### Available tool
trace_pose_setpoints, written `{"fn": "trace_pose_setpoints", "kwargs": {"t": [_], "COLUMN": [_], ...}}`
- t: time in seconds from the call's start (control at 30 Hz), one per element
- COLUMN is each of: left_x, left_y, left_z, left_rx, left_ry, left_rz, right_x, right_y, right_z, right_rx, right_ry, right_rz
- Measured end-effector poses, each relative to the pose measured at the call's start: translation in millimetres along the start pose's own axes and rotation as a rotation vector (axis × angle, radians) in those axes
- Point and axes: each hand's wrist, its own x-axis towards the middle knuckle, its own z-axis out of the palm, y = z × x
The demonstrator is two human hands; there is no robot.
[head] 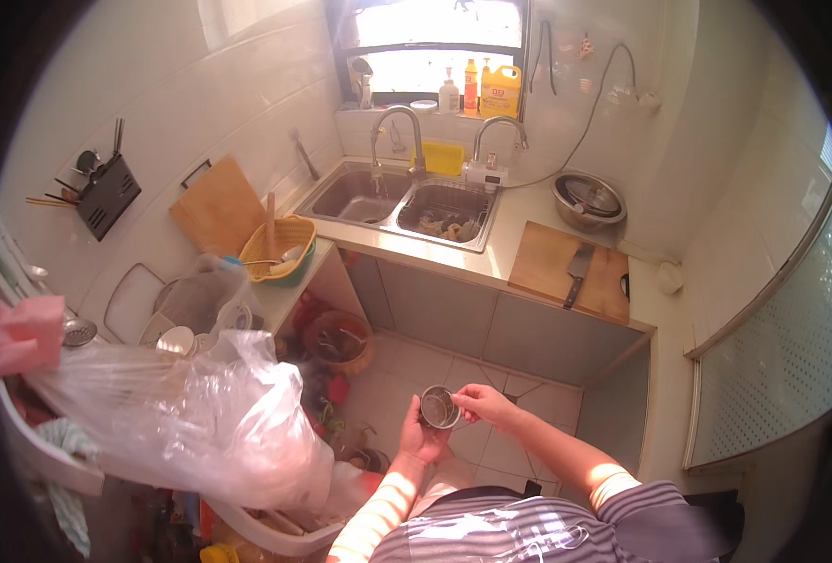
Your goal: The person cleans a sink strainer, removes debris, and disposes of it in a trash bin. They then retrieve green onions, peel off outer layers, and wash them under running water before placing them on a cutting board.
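Observation:
My left hand (421,435) holds a small round metal cup or strainer (440,407) by its side and underneath, its opening facing up towards me. The fingers of my right hand (483,406) pinch at its right rim; whether they also hold something small inside cannot be told. Both hands are low in front of my body, above the tiled floor. Farther off, water runs from a curved faucet (397,111) into the left basin of a double steel sink (353,200). A wire basket (451,207) with pale pieces sits in the right basin.
A cleaver (579,271) lies on a wooden cutting board (532,264) on the right counter, near a steel bowl (588,211) with a lid in it. At left are a yellow plastic basket (258,246), a second board (212,207) and a large clear plastic bag (198,422).

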Motion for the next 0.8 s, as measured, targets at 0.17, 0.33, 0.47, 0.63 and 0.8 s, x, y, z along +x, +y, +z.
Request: {"fn": "trace_pose_setpoints", "kwargs": {"t": [0.17,0.33,0.47,0.63,0.8], "left_x": [82.5,134.4,162.6,222.5,286.9], "left_y": [41.3,79.9,111.2,166.7,233.0], "left_z": [25.1,47.3,63.1,81.4,102.5], "left_rx": [-0.017,0.244,0.29,0.579,0.593], "left_ry": [-0.054,0.123,0.167,0.328,0.388], "left_rz": [0.044,0.047,0.135,0.371,0.465], "right_x": [69.6,130.3,190.8,276.3,338.5], "right_y": [-42.2,-90.1,-114.1,-158.7,-211.6], "right_z": [-29.6,-53.4,-65.9,-65.7,-88.6], "right_rx": [0.125,-0.083,-0.204,-0.49,-0.291], "right_ry": [-0.008,0.079,0.073,-0.01,-0.208], "right_rz": [-0.017,-0.098,-0.167,-0.336,-0.255]}}
